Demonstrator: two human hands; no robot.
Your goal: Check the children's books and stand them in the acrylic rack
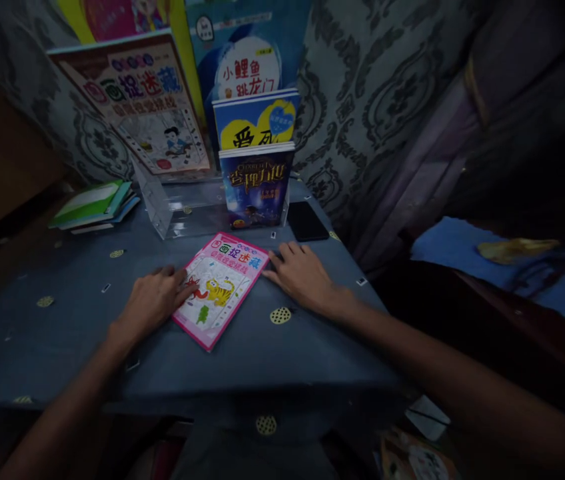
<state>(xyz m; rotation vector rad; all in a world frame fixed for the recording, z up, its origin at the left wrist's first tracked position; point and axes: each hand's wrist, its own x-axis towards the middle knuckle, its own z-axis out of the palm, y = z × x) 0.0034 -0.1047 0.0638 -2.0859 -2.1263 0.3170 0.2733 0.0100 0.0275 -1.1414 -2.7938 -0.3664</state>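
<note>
A pink-bordered children's book (pixel 217 303) lies flat and turned at an angle on the cloth-covered table, its cover showing a yellow tiger and a red animal. My left hand (pixel 155 293) rests at its left edge, fingers loosely bent and the thumb reaching over onto the cover. At the upper right corner, my right hand (pixel 305 273) lies palm down on the cloth with its fingers apart. The right thumb is at the book's edge; whether it presses there I cannot tell. Neither hand is wrapped around the book.
Behind stands a clear plastic book rack (pixel 160 207) with a brown-covered book (pixel 157 107) and a dark blue book (pixel 255 187). A black phone (pixel 307 221) lies to its right, a stack of thin booklets (pixel 92 207) to its left. Blue cloth (pixel 447 247) hangs beyond the right edge.
</note>
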